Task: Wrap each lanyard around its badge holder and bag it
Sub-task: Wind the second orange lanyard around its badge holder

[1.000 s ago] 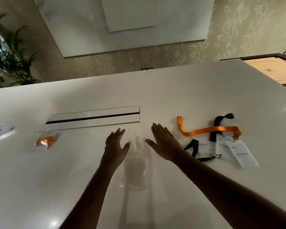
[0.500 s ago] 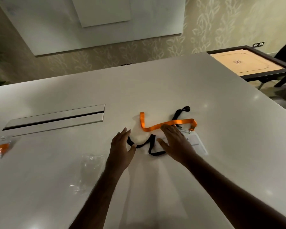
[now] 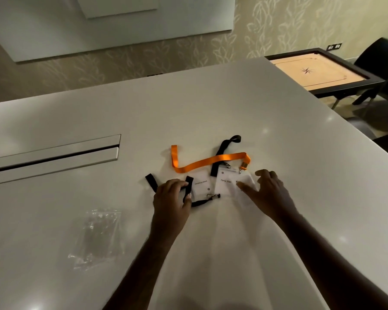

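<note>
My left hand (image 3: 170, 202) is down on the white table (image 3: 211, 108), fingers curled and pinching the black strap (image 3: 187, 191) where it loops beside the left badge (image 3: 201, 185). That strap runs from a free end at far left (image 3: 150, 181), under my fingers, then along the near edge to a metal clip (image 3: 212, 195) at the badge's bottom. My right hand (image 3: 269, 193) hovers over the right-hand cards, fingers spread and loosely bent, thumb tip touching a white card; nothing is gripped there.

The orange strap (image 3: 202, 162) lies flat with its long axis running left to right, its free end turned up toward the far side at left, its clip end at right just above my right hand. A second black strap (image 3: 222, 153) crosses under it, pointing away from me to a small loop. The middle badge (image 3: 225, 181) shows printed lettering and sits just beside the left one; both are white cards in clear sleeves.

To my near left, well apart from the straps, lies a crinkled clear bag (image 3: 96, 236). A long metal slot (image 3: 54, 155) runs across the table at left. Beyond the table's far right corner stand a game board (image 3: 318, 72) and a dark chair (image 3: 379, 57).
</note>
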Demonstrator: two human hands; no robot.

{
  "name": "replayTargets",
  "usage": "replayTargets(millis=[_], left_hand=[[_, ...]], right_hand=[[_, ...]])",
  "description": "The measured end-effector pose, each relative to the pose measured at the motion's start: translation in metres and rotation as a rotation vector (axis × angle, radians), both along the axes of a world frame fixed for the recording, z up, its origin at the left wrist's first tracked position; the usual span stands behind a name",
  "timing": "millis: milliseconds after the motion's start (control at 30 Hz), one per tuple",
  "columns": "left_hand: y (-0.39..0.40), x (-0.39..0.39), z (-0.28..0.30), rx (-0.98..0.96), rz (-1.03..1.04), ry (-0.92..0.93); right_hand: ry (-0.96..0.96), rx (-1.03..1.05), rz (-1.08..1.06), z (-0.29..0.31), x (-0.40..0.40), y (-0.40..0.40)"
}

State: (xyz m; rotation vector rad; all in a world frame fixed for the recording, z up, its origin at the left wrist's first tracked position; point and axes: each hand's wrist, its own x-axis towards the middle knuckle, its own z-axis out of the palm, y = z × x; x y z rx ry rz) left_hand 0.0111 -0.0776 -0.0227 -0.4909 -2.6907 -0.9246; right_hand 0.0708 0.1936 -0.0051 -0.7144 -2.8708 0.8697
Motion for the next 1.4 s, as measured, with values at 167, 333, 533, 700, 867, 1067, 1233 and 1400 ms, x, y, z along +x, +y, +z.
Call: replayTargets(millis=[167, 333, 533, 700, 867, 1067, 1233, 1400], left_hand=[[0.011, 0.0, -0.001, 0.0, 0.001, 0.026], [0.023, 0.004, 0.003, -0.017, -0.006, -0.003], [0.038, 0.014, 0.014, -0.001, -0.021, -0.013], [0.05, 0.021, 0.031, 0.128, -0.017, -0.127], [0.062, 0.025, 0.059, 0.28, -0.114, -0.362], [0.069, 0.029, 0.111, 0.81, -0.155, -0.655], [0.048, 0.029, 0.126, 0.868, -0.144, -0.681], [0.025, 0.031, 0.136, 0.923, -0.157, -0.718]], right_hand=[[-0.059, -0.029, 0.002, -0.001, -0.004, -0.004], [-0.136, -0.039, 0.006, 0.001, -0.011, -0.001], [-0.112, -0.251, 0.019, 0.015, -0.017, 0.004], [0.094, -0.404, -0.04, 0.043, -0.012, 0.001], [0.263, -0.501, 0.011, 0.086, -0.009, -0.006], [0.308, -0.565, 0.234, 0.129, 0.0, -0.031], [0.359, -0.692, 0.263, 0.121, -0.006, -0.039], [0.314, -0.903, 0.407, 0.1, -0.017, -0.054]])
